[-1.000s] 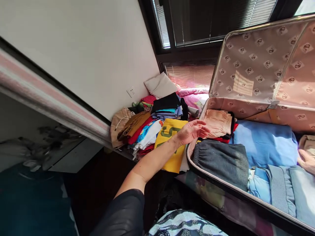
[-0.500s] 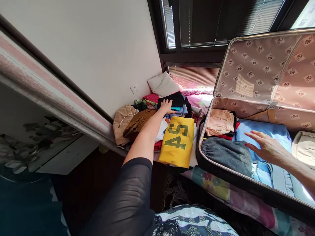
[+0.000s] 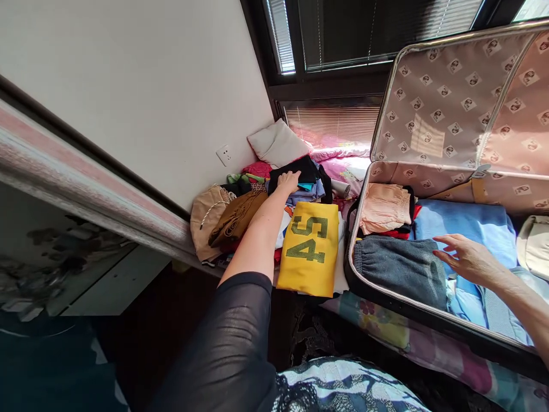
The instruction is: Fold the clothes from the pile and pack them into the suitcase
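My left hand (image 3: 288,181) reaches out to a pile of folded clothes by the wall, its fingers curled onto a black folded garment (image 3: 302,169) on top of the stack. A yellow shirt (image 3: 311,249) with green numbers lies just beside my forearm. My right hand (image 3: 465,257) hovers open, fingers spread, over the clothes in an open suitcase (image 3: 354,240). It is at the edge of a dark grey garment (image 3: 401,269) and a blue one (image 3: 463,223). A peach garment (image 3: 384,209) lies at the suitcase's far left corner.
The suitcase lid (image 3: 450,97) stands upright against a window with blinds. A white pillow (image 3: 277,143) and pink bedding lie behind the pile. A tan bag (image 3: 206,220) and brown cloth (image 3: 235,217) sit against the wall, under a socket (image 3: 223,154).
My left hand left the suitcase rim and reached to the black garment on the pile. My right hand came into view over the suitcase and drew back slightly to the right.
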`<state>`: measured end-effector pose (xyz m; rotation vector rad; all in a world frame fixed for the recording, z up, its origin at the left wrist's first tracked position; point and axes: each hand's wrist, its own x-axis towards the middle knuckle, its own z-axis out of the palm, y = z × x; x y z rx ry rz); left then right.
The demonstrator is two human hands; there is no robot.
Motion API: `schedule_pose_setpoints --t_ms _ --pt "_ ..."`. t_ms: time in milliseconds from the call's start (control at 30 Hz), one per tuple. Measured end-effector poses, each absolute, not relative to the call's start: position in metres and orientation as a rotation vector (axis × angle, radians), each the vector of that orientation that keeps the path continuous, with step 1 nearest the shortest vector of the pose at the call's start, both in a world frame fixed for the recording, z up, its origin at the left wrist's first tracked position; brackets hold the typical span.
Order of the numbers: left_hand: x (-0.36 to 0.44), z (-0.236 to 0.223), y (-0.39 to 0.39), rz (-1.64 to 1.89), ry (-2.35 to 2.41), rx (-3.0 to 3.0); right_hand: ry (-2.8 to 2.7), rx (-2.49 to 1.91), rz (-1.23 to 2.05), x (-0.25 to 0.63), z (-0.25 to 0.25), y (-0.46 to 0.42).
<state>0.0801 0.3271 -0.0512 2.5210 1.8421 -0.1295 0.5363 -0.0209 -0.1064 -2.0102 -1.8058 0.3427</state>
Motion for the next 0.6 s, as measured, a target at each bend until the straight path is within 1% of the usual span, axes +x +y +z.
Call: schedule_pose_setpoints --t_ms 133,267,333,433,533,600 --pt "0.092 -0.054 0.329 -0.116 1.819 2.522 -1.916 -1.942 0.329 0.534 -0.112 -0.021" --pt "0.086 -0.046 0.335 -0.05 1.884 2.487 -1.943 -1.942 0.264 0.537 -0.116 -0.021" --pt "0.075 -0.038 0.342 0.131 1.935 2.392 -1.945 -1.932 0.232 0.539 -0.118 -0.021" --pt "0.054 -0.017 0.356 0.603 1.884 2.15 -1.947 -1.904 0.195 0.539 -0.118 -0.019" --pt "0.035 0.01 0.364 1.035 1.684 1.87 -1.927 -1.855 0.172 0.537 -0.116 -0.017" --pt "0.028 0.03 0.358 1.17 1.455 1.666 -1.882 -1.83 0.153 0.534 -0.112 -0.017"
